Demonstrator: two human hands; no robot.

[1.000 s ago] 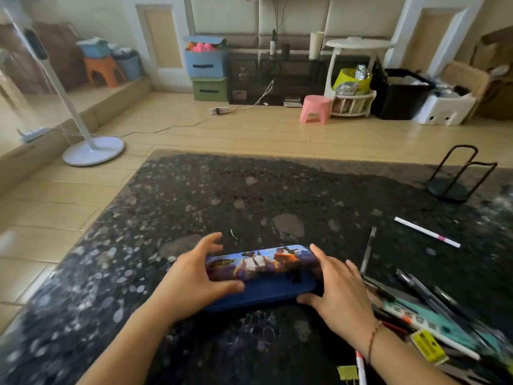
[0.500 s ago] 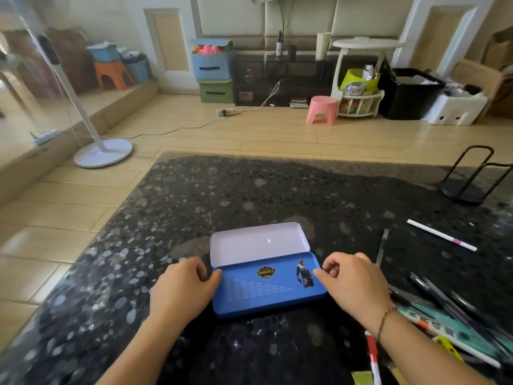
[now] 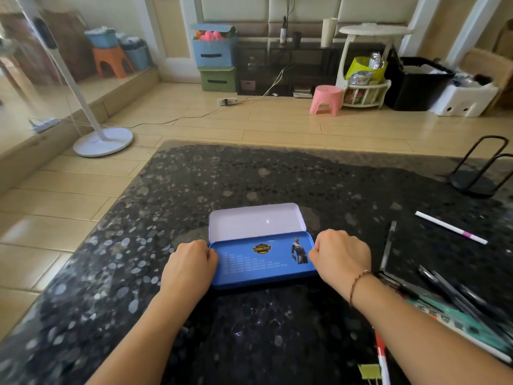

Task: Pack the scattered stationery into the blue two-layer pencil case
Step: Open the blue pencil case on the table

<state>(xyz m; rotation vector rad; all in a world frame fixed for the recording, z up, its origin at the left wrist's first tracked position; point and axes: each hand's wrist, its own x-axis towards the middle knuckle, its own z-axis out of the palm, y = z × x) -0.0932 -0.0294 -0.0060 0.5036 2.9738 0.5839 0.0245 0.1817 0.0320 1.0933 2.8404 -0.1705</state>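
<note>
The pencil case [image 3: 262,262], shut a second before, lay lid-open at lower centre, left hand [image 3: 190,263] and right hand [image 3: 340,257] each with its grip curled on the inner tray's ends, nothing packed yet.

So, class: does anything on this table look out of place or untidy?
Yes. Pens lie criss-crossed at the right, one white pen strays apart, and the open pencil case holds none of them yet.
</note>
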